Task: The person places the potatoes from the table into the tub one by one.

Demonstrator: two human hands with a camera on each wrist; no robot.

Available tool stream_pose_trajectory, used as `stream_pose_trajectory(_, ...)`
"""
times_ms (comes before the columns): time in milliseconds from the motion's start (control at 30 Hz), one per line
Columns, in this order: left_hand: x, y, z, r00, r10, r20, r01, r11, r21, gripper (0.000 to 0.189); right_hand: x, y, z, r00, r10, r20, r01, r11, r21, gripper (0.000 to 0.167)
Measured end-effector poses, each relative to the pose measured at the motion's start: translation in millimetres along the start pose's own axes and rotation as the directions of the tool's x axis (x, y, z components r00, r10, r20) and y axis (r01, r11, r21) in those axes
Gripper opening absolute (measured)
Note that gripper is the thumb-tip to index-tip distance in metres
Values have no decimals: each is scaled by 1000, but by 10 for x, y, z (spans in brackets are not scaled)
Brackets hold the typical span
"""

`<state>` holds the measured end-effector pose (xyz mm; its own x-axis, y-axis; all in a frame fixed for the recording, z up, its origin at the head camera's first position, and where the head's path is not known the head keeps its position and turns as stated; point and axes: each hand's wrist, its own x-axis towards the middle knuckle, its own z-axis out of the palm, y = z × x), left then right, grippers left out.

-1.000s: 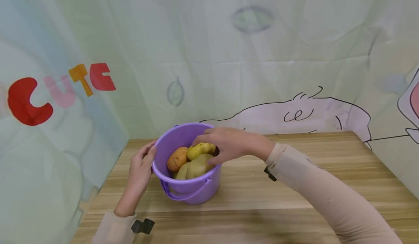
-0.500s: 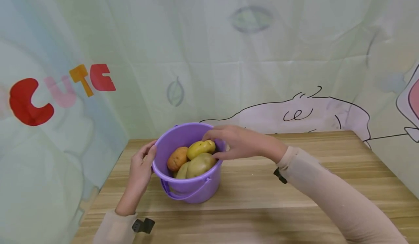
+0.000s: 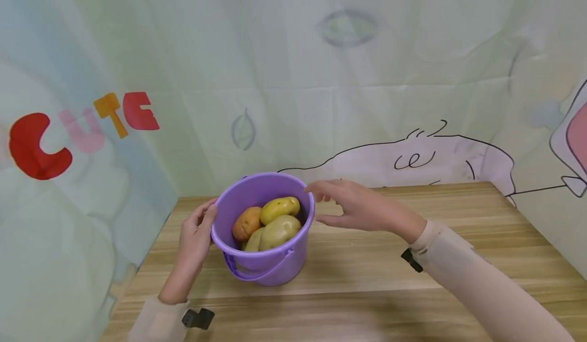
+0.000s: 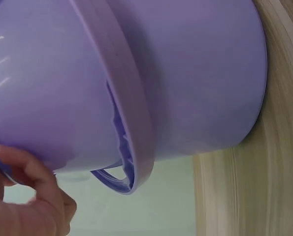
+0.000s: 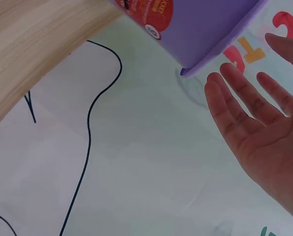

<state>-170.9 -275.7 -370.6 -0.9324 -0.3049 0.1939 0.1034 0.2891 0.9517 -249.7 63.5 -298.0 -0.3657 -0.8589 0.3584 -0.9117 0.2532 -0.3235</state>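
Note:
A purple bucket stands upright on the table, its carry handle hanging down on the near side. Inside lie a yellow potato, an orange-brown round one and larger olive-green ones, all potato-like. My left hand holds the left side of the rim; in the left wrist view its thumb and fingers pinch the rim. Just right of the opposite rim, my right hand hovers with nothing in it. The right wrist view shows its palm bare and fingers spread.
The wooden table extends right and toward me. Behind it hangs a pale printed curtain with a line drawing near the table's back edge. Another printed panel, with red letters, borders the left. A red label shows on the bucket's side.
My right hand has let go of the yellow potato in the bucket and drawn out to the right, past the rim. The left hand keeps its hold on the rim.

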Motion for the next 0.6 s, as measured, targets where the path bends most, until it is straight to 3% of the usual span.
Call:
stream_pose_trajectory(167, 1, 11, -55, 999, -44, 32, 43, 999, 26, 57, -230, -6, 1, 992, 124, -7, -124, 992, -39, 50)
stream_pose_trajectory(267, -13, 43, -93, 999, -41, 21, 40, 998, 58, 57, -383, 4, 17, 981, 191, -17, -191, 980, -51, 51)
stream_pose_trajectory(333, -40, 65, -120, 1000, -14, -12, 15, 995, 101, 56, -482, 18, 33, 976, 216, -23, -217, 975, -55, 51)
stream_pose_trajectory(433, -117, 83, -147, 992, 79, -99, -62, 985, 162, 49, -629, 38, 58, 970, 240, -36, -242, 967, -76, 50)
stream_pose_trajectory(500, -189, 97, -148, 969, 184, -165, -150, 969, 196, 44, -727, 46, 72, 963, 264, -51, -268, 959, -96, 50)
stream_pose_trajectory(567, -268, 117, -143, 925, 313, -214, -266, 938, 222, 38, -825, 51, 86, 956, 285, -67, -291, 949, -120, 50)
stream_pose_trajectory(600, -310, 136, -138, 896, 382, -227, -330, 914, 236, 36, -871, 51, 89, 952, 295, -78, -304, 944, -132, 50)
